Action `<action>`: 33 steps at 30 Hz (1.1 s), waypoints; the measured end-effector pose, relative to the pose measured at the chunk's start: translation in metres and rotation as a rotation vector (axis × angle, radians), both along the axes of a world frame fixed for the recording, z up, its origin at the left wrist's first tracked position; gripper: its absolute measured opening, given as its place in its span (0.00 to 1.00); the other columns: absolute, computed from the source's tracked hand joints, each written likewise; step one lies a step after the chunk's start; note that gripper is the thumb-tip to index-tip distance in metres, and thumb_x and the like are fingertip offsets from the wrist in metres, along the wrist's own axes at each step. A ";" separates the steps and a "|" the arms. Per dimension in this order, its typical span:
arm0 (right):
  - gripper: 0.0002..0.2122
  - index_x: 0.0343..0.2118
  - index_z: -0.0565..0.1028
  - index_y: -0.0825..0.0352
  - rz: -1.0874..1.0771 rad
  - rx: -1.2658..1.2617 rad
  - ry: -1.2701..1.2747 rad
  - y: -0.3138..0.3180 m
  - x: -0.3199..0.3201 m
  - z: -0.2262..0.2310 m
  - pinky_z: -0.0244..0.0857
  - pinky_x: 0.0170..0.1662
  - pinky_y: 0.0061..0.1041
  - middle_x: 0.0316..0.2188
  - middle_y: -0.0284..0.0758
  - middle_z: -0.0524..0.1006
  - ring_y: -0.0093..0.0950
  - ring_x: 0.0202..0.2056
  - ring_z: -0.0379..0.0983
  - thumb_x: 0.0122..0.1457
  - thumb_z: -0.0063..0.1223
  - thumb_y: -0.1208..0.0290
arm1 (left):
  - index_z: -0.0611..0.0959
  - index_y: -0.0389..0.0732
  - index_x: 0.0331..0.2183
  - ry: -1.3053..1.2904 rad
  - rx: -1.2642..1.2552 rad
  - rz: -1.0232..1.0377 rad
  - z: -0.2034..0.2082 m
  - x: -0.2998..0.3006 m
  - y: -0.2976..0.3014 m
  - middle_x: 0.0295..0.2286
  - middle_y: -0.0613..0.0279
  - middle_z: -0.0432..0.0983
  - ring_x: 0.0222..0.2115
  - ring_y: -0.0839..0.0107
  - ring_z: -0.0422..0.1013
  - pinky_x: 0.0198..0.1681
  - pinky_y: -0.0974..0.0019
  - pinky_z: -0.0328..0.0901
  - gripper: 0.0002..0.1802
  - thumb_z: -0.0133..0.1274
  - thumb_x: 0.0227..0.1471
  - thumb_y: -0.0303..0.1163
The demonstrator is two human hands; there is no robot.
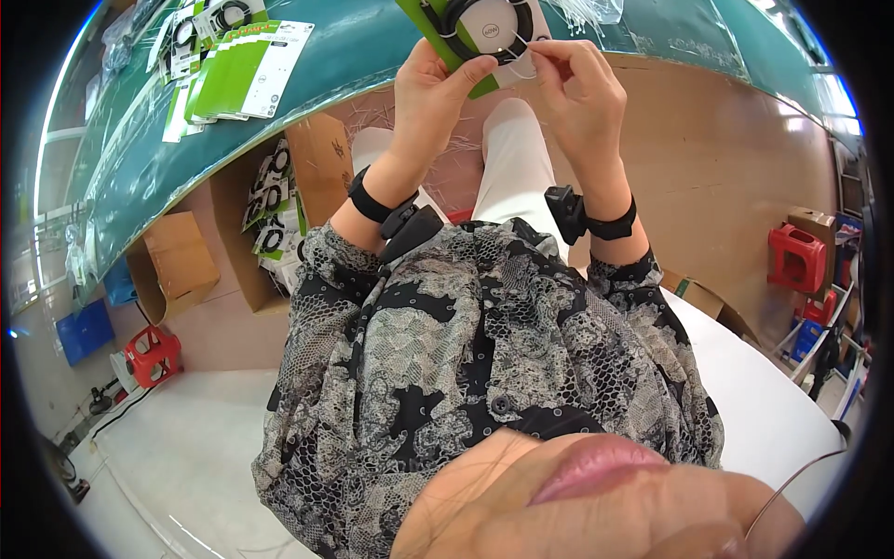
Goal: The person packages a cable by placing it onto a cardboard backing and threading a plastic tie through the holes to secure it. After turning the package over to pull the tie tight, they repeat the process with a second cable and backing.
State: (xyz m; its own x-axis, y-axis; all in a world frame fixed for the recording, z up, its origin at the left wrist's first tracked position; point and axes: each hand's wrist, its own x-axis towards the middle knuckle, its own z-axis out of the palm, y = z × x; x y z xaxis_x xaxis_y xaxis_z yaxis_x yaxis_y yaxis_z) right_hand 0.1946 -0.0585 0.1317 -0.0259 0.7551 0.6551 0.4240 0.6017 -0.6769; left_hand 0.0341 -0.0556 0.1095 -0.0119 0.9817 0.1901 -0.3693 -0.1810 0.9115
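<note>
My left hand (430, 98) grips a green and white packaging card (491, 17) at its lower left edge, thumb on the front. A coiled black cable (456, 37) lies against the card. My right hand (585, 93) is closed in a pinch at the card's right side, on a thin white cable tie (518, 54) that runs across the coil. Both hands are near the front edge of the green-topped table (354, 51). The card's top is cut off by the picture's edge.
A fanned stack of green and white cards (247, 73) lies on the table at left, with carded black cables (223, 17) behind. White cable ties (589, 11) lie at the back. An open carton (237, 233) of carded cables stands below left. Red stools (797, 259) stand at right.
</note>
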 end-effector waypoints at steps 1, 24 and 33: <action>0.05 0.31 0.75 0.68 -0.072 0.092 -0.149 -0.001 0.000 0.002 0.68 0.32 0.21 0.28 0.33 0.76 0.25 0.28 0.73 0.51 0.55 0.83 | 0.73 0.34 0.39 -0.045 -0.017 -0.019 0.000 0.000 0.001 0.31 0.63 0.77 0.30 0.80 0.73 0.33 0.77 0.69 0.16 0.59 0.48 0.23; 0.07 0.28 0.74 0.66 -0.158 0.248 -0.522 -0.008 -0.017 0.015 0.67 0.32 0.30 0.24 0.35 0.73 0.35 0.28 0.71 0.45 0.55 0.81 | 0.76 0.35 0.36 0.360 0.224 0.284 -0.017 -0.004 -0.001 0.25 0.64 0.79 0.25 0.82 0.71 0.28 0.77 0.66 0.15 0.62 0.45 0.26; 0.05 0.27 0.74 0.66 -0.134 0.229 -0.526 -0.008 -0.020 0.014 0.67 0.32 0.30 0.24 0.35 0.73 0.35 0.28 0.71 0.46 0.54 0.80 | 0.76 0.36 0.36 0.488 0.250 0.334 -0.011 -0.006 -0.008 0.25 0.61 0.79 0.24 0.79 0.72 0.28 0.75 0.66 0.15 0.61 0.45 0.26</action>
State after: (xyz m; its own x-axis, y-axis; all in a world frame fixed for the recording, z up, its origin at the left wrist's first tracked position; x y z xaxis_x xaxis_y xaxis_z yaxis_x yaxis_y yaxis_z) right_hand 0.1743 -0.0667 0.1454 -0.3057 0.6154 0.7265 0.7501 0.6256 -0.2143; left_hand 0.0278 -0.0634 0.0982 -0.1635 0.8656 0.4733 0.1902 -0.4431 0.8760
